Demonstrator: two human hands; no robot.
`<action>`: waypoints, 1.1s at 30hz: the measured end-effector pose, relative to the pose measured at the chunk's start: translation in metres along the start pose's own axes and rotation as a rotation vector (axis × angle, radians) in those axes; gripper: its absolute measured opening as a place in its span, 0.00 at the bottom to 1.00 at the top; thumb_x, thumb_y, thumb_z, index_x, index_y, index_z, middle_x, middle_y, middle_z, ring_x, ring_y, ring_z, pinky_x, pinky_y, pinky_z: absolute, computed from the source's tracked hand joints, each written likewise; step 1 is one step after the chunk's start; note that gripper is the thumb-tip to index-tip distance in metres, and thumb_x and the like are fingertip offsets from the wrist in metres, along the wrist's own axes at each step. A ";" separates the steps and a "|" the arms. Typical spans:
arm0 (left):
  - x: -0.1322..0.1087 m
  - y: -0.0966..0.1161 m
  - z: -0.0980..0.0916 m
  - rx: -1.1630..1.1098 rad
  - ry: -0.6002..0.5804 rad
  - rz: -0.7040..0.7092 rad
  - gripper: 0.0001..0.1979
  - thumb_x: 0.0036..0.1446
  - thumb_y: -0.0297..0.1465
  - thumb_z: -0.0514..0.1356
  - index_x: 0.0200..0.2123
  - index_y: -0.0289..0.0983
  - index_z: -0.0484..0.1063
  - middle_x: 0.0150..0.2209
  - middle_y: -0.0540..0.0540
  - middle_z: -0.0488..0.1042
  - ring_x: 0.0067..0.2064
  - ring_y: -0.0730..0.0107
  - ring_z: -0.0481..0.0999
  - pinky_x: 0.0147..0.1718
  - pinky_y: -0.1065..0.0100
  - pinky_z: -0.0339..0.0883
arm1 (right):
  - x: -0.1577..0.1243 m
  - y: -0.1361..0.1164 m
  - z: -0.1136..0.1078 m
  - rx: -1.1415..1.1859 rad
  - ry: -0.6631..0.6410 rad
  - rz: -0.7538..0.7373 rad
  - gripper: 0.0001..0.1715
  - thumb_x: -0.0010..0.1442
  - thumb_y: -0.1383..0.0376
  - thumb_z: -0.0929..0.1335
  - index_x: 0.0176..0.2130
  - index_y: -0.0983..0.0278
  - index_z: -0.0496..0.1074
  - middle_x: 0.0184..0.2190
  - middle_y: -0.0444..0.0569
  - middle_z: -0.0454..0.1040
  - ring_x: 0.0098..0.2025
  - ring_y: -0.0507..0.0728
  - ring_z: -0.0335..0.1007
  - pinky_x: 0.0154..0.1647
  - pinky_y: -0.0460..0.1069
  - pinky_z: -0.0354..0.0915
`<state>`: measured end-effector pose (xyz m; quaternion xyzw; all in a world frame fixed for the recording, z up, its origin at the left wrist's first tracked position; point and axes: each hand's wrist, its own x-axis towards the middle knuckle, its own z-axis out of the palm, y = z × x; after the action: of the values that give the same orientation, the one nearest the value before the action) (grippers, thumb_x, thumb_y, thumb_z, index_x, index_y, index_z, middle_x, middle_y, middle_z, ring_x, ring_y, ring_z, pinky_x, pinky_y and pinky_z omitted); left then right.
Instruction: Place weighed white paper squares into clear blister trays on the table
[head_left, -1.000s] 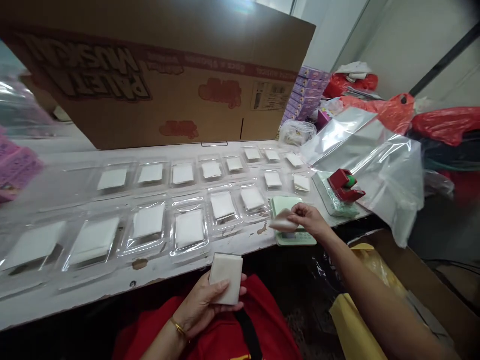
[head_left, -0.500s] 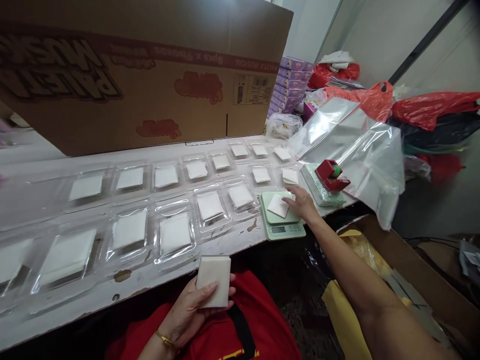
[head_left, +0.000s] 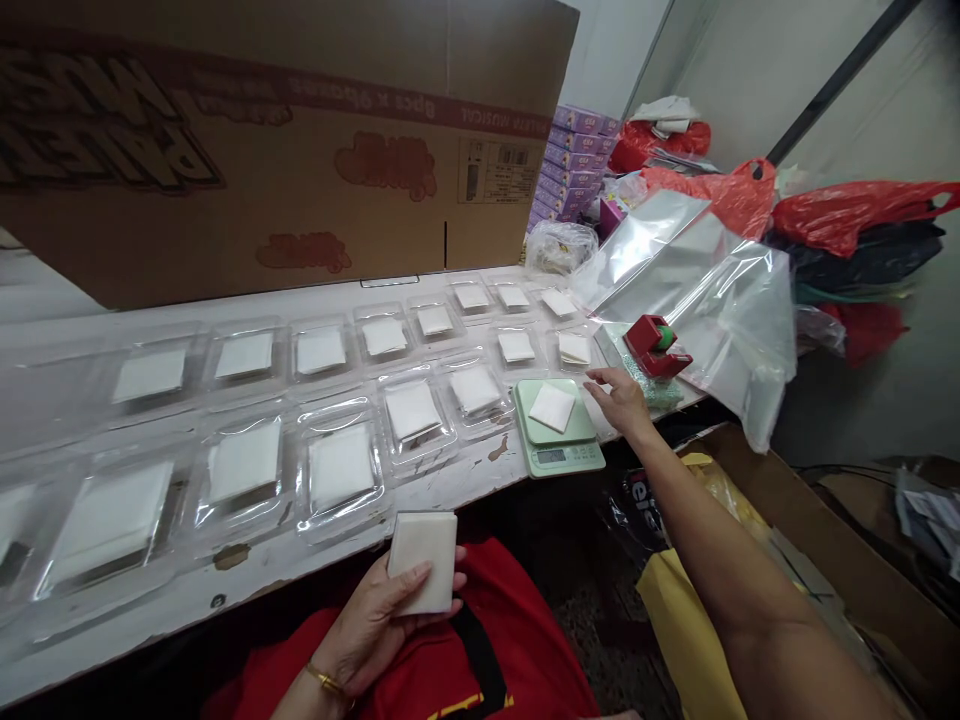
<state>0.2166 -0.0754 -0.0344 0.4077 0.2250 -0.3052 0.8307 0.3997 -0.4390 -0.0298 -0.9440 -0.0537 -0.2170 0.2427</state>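
Left hand point(head_left: 382, 615) grips a white stack point(head_left: 424, 560); right hand point(head_left: 622, 400) hangs open beside the scale point(head_left: 577, 455), display unreadable.

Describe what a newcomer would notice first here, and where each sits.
Rows of clear blister trays holding white squares cover the table, before a cardboard box. The left hand holds a white block at the lap; the right hand hovers beside a green scale bearing one white square.

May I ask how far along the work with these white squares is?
Done: clear plastic trays each hold a white square. In hand: one loose square on the pale green scale, right hand open beside it. Left: the white stack in the left hand.
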 end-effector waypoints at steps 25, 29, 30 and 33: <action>0.007 0.000 -0.008 0.024 0.010 0.083 0.32 0.46 0.32 0.63 0.54 0.33 0.59 0.47 0.31 0.71 0.43 0.48 0.74 0.42 0.48 0.67 | -0.040 -0.076 0.010 -0.247 -0.276 -0.240 0.08 0.56 0.63 0.65 0.37 0.64 0.69 0.37 0.50 0.70 0.40 0.56 0.66 0.39 0.49 0.62; 0.006 -0.001 -0.012 0.008 0.020 0.070 0.34 0.47 0.32 0.63 0.57 0.33 0.55 0.47 0.31 0.71 0.43 0.49 0.74 0.43 0.49 0.67 | -0.045 -0.062 0.021 -0.331 -0.325 -0.216 0.07 0.57 0.62 0.64 0.35 0.63 0.69 0.36 0.48 0.69 0.39 0.55 0.65 0.38 0.47 0.61; 0.006 -0.001 -0.012 0.002 0.016 0.069 0.34 0.47 0.31 0.63 0.57 0.33 0.54 0.47 0.31 0.71 0.43 0.49 0.74 0.43 0.49 0.67 | -0.045 -0.061 0.022 -0.342 -0.323 -0.212 0.08 0.58 0.62 0.63 0.35 0.63 0.69 0.36 0.48 0.69 0.39 0.54 0.65 0.38 0.46 0.60; 0.007 -0.001 -0.013 -0.010 0.007 0.066 0.35 0.48 0.30 0.62 0.57 0.33 0.52 0.47 0.30 0.71 0.43 0.48 0.74 0.44 0.48 0.66 | -0.046 -0.060 0.026 -0.360 -0.318 -0.196 0.10 0.60 0.62 0.61 0.34 0.62 0.69 0.36 0.48 0.69 0.39 0.53 0.65 0.38 0.45 0.59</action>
<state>0.2190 -0.0672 -0.0466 0.4119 0.2156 -0.2750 0.8416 0.3561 -0.3741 -0.0439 -0.9845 -0.1428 -0.0946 0.0370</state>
